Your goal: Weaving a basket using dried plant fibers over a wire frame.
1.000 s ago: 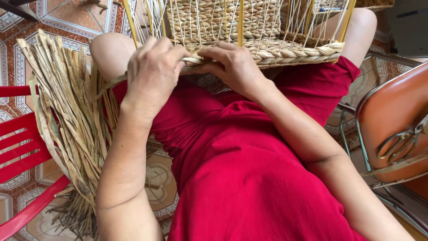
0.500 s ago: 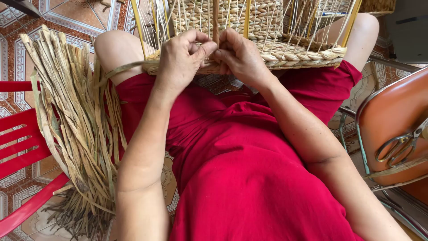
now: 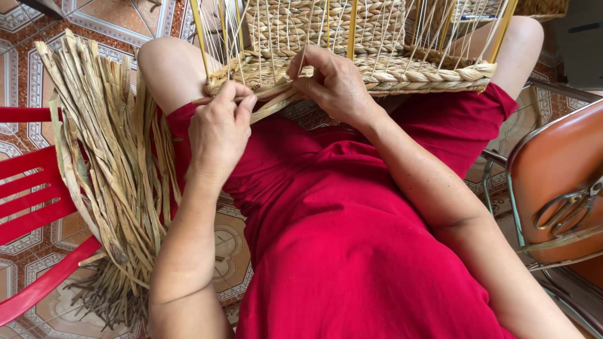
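Strand (image 3: 270, 100) runs along the basket (image 3: 377, 69) rim, basket resting on my knees. My left hand (image 3: 220, 129) has its grip closed on the strand's near end, thumb and fingers pinching it just below the braided edge. My right hand (image 3: 333, 81) presses on the rim where the strand enters the weave, fingers curled over it (can't tell if it actually pinches the strand). Yellow uprights (image 3: 352, 25) stand above the rim. Bundle of dried reeds (image 3: 107, 163) hangs over the red chair (image 3: 31, 201) on my left. Scissors (image 3: 568, 207) lie on the orange chair (image 3: 559, 169) on my right.
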